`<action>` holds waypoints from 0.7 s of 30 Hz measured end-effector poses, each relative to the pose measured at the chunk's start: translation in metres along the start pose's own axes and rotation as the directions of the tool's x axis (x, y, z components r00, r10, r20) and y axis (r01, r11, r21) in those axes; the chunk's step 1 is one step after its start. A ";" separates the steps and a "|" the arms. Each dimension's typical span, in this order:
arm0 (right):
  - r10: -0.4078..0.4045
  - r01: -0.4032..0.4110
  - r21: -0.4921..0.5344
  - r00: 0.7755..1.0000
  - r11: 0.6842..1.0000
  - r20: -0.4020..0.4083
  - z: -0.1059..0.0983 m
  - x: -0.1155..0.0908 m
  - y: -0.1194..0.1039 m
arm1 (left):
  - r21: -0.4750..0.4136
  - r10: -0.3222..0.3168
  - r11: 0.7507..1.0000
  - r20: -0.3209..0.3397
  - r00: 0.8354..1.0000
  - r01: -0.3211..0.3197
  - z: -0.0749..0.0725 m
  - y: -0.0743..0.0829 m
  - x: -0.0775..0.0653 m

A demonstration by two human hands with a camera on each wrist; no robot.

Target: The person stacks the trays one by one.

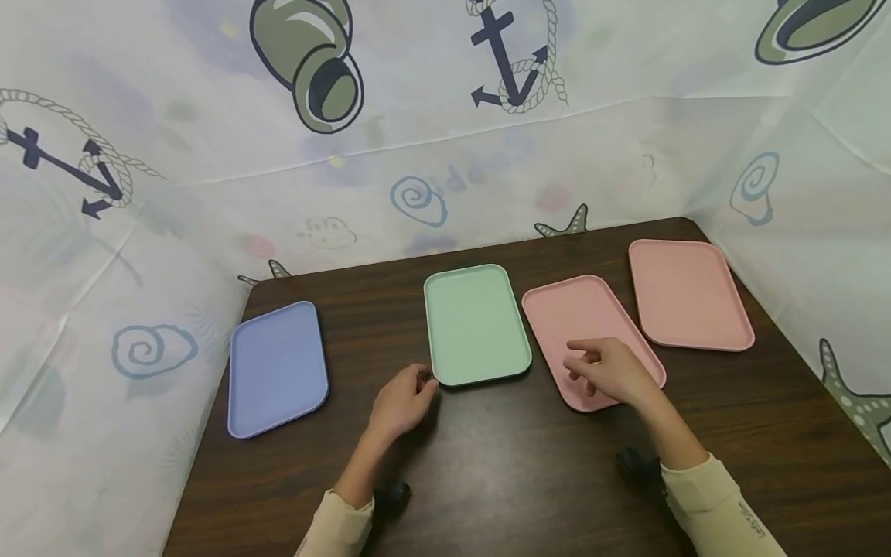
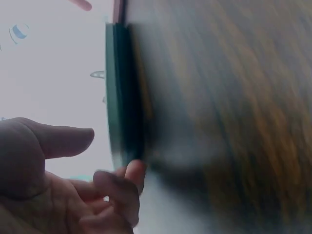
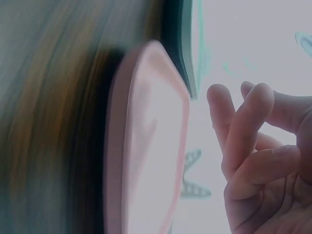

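Observation:
A green tray (image 1: 477, 325) lies flat on the dark wood table, left of a tilted pink tray (image 1: 571, 325). My left hand (image 1: 404, 402) is at the green tray's near left corner, fingertips right at the rim. In the left wrist view, the thumb (image 2: 68, 141) stands apart from the loosely bent fingers (image 2: 117, 195), nothing between them. Over the near half of the tilted pink tray hangs my right hand (image 1: 612, 371), its fingers loosely bent and holding nothing. The right wrist view shows these fingers (image 3: 243, 126) apart from the pink tray's rim (image 3: 119, 146).
A blue tray (image 1: 278, 371) lies at the table's left edge. Another pink tray (image 1: 689, 294) is at the far right, close beside the tilted one. Printed white cloth (image 1: 445, 170) hangs behind and at both sides of the table (image 1: 501, 480).

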State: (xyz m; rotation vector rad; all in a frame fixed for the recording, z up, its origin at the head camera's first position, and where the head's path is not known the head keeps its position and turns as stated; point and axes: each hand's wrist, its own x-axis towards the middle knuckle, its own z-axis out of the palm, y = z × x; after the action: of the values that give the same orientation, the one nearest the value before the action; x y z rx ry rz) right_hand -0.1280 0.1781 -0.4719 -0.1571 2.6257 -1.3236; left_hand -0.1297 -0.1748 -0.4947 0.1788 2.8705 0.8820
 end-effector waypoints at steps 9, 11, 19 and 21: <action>0.110 -0.113 -0.005 0.980 0.994 -0.168 -0.046 -0.051 0.035 | 0.032 0.179 0.983 0.024 0.984 -0.180 0.009 0.047 -0.024; 0.167 -0.178 -0.034 0.963 0.983 -0.213 -0.052 -0.060 0.043 | -0.021 0.226 0.974 0.107 0.968 -0.225 0.014 0.059 -0.026; 0.307 -0.356 -0.127 0.905 0.926 -0.295 -0.063 -0.077 0.069 | -0.169 0.318 0.947 0.368 0.874 -0.274 0.051 0.097 -0.016; 0.317 -0.359 -0.120 0.909 0.926 -0.269 -0.063 -0.077 0.073 | -0.178 0.309 0.950 0.387 0.869 -0.258 0.060 0.106 -0.013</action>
State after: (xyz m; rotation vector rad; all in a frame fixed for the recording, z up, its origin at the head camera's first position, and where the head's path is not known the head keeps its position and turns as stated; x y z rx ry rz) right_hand -0.0677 0.2847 -0.4842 0.4515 2.7932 -1.0613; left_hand -0.0990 -0.0566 -0.4826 0.7015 2.4233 0.9301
